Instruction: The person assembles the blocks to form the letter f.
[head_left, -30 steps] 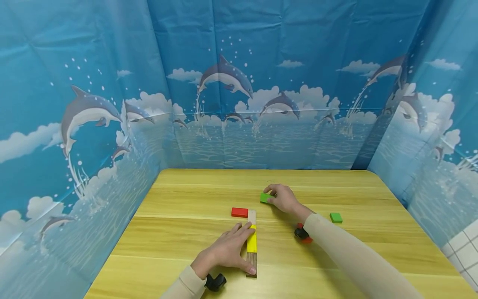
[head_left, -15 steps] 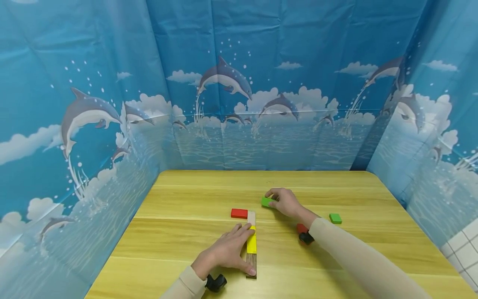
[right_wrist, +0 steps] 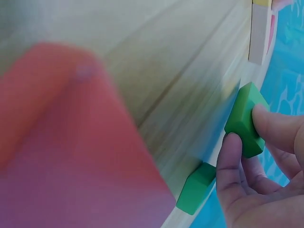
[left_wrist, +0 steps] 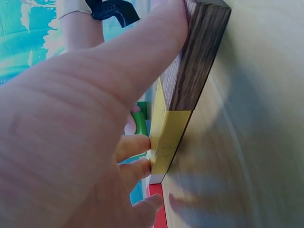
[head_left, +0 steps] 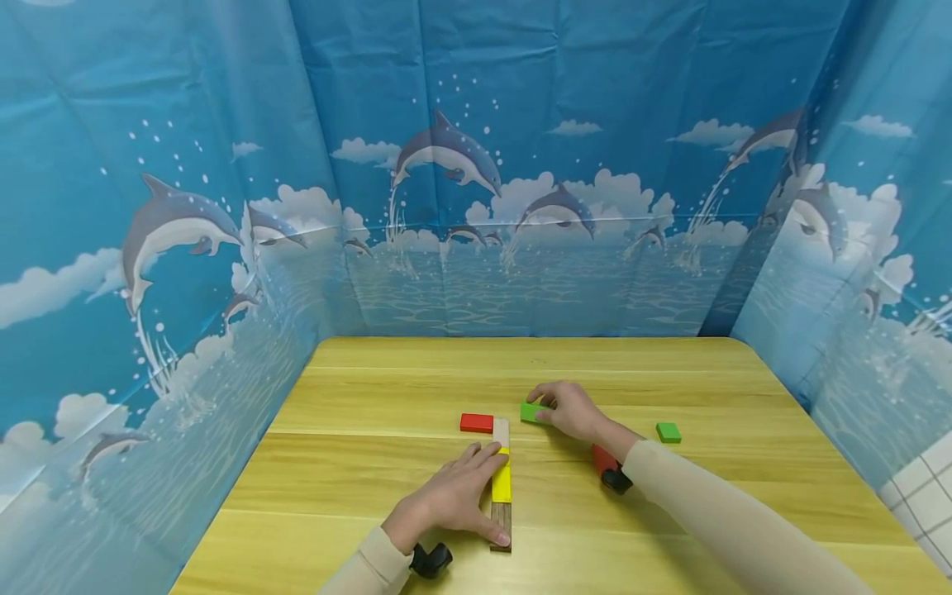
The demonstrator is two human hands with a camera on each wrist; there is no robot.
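Observation:
My left hand [head_left: 457, 492] rests over a straight row of blocks, its fingers spread. The thumb touches the dark brown block [left_wrist: 202, 52] at the near end, and fingertips lie against the yellow block [head_left: 502, 479]. A pale wooden block [head_left: 502, 431] continues the row at the far end. Beside it, on the left, lies a red block [head_left: 477, 423]. Beyond the row and to its right, my right hand [head_left: 576, 411] pinches a green block [right_wrist: 244, 116] between thumb and fingers. In the right wrist view that block looks tilted, with a shadow next to it.
Another green block [head_left: 668, 432] lies on the table to the right. A second red piece [head_left: 602, 459] is partly hidden by the right wrist's black camera [head_left: 616, 480]; it looms blurred in the right wrist view. A dolphin-print curtain [head_left: 521, 273] borders the wooden table [head_left: 357, 496].
My right hand has drawn the green block a little nearer to me, toward the row's far end. My left hand has stayed in place on the blocks.

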